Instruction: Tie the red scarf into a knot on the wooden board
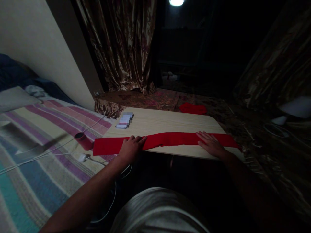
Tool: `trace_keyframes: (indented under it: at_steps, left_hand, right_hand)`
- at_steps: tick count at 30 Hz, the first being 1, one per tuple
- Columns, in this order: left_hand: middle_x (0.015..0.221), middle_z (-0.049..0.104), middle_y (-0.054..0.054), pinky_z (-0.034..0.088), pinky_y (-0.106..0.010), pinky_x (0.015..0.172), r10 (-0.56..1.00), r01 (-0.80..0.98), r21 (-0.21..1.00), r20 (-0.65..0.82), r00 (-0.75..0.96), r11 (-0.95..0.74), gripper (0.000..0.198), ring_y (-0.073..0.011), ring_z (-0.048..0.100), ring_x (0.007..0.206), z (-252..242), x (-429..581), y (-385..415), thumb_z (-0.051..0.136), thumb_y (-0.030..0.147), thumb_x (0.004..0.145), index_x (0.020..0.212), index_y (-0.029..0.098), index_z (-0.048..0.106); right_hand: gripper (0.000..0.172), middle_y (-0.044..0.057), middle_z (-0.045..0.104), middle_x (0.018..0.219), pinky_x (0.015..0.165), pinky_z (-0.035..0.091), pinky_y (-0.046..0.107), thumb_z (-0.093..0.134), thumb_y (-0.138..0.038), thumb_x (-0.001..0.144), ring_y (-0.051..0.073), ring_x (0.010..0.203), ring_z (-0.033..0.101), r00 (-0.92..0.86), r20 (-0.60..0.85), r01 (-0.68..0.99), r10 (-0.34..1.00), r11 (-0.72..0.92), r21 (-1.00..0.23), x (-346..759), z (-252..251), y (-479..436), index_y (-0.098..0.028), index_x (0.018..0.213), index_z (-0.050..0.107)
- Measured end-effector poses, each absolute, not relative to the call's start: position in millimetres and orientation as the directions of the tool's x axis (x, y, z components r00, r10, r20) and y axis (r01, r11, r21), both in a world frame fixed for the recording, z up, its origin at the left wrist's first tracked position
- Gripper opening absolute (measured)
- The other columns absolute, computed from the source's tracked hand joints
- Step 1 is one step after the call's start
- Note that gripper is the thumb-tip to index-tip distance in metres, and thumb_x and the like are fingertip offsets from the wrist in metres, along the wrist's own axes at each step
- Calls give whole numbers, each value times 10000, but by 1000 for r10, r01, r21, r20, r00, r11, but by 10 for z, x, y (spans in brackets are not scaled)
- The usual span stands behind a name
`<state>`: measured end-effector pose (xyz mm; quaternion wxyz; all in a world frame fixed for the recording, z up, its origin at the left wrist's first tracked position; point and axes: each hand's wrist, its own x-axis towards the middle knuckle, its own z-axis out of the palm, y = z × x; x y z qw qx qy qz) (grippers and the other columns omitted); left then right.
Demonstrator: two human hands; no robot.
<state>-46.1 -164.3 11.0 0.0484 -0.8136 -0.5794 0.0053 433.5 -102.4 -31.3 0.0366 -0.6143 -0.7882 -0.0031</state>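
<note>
A long strip of folded red cloth (170, 139) lies across the near side of a pale wooden board (175, 123). Its left end hangs past the board toward the bed, and its right end reaches the board's right edge. My left hand (132, 145) rests on the cloth left of the middle, palm down with fingers stretched out. Farther right, my right hand (209, 142) lies flat on the strip, fingers spread. Between the hands the cloth has a slight bend and a small wrinkle along its near edge.
A phone-like object (124, 120), blurred out, lies at the board's far left. On the striped bed (60, 129) are a red cup-like container (84, 141), a white charger (83, 158) and cables. More red cloth (193, 108) lies beyond the board. Curtains (126, 45) hang behind.
</note>
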Motion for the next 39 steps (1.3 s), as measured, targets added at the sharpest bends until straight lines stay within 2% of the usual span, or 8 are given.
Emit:
trace_keyframes:
  at_steps: [7,16,20,24,27,30,36,39]
  left_hand:
    - [1490,609,-91,513,-423,888,923,922,26,6,386,-386,649,-322,600,1166,229,-542,-1594,491,203,950,1574,376,467]
    - [1364,679,-166,533,-399,917,972,947,229,117,205,-227,586,-314,701,1113,494,-421,-1413,445,350,982,1552,238,520]
    - [1133,775,-109,544,-379,896,976,769,605,184,119,-208,500,-304,723,1026,627,-332,-1162,536,441,938,1363,230,695]
    - [844,756,-64,559,-299,664,1000,105,994,-6,24,4,330,-210,706,705,766,-48,-701,624,345,872,1113,145,730]
    - [817,736,-58,593,-281,696,988,-344,927,-125,87,148,274,-162,696,660,846,223,-329,591,242,921,1157,122,658]
    - [849,746,-87,613,-284,792,975,-552,805,-155,162,219,290,-165,724,729,788,403,-25,489,233,999,1204,86,632]
    - [973,768,-151,618,-345,855,948,-526,793,-303,95,306,397,-201,751,827,234,394,293,412,262,1040,1349,77,580]
    - [973,755,-112,605,-305,826,978,-471,863,-211,-7,183,458,-157,724,763,14,298,353,481,139,973,1427,111,533]
  right_hand:
    - [656,16,322,1700,1278,223,553,293,-567,1031,265,1589,251,-240,52,967,969,243,-72,4329,-294,-1018,-335,1644,332]
    - [660,17,305,1706,1278,207,554,320,-582,1028,261,1590,251,-231,50,966,972,235,-106,4320,-292,-1032,-335,1640,339]
    - [656,1,297,1709,1284,186,557,317,-603,1028,256,1596,233,-205,32,968,978,207,-144,4299,-264,-987,-362,1638,333]
    - [645,-1,316,1703,1286,180,563,269,-618,1040,255,1595,237,-163,14,968,986,163,-190,4225,-215,-855,-375,1632,343]
    - [659,7,307,1708,1287,177,559,240,-623,1047,256,1597,231,-106,13,973,994,106,-205,4133,-184,-732,-351,1638,338]
    - [688,26,287,1718,1283,172,571,222,-636,1048,267,1597,226,-36,31,977,999,42,-210,4039,-175,-617,-319,1653,308]
    - [753,76,267,1725,1267,153,622,242,-702,1023,311,1594,225,72,77,978,994,-56,-200,3958,-234,-425,-300,1657,301]
    - [768,92,250,1728,1260,145,644,290,-708,1014,328,1594,216,88,104,977,991,-65,-205,3945,-265,-379,-286,1655,308]
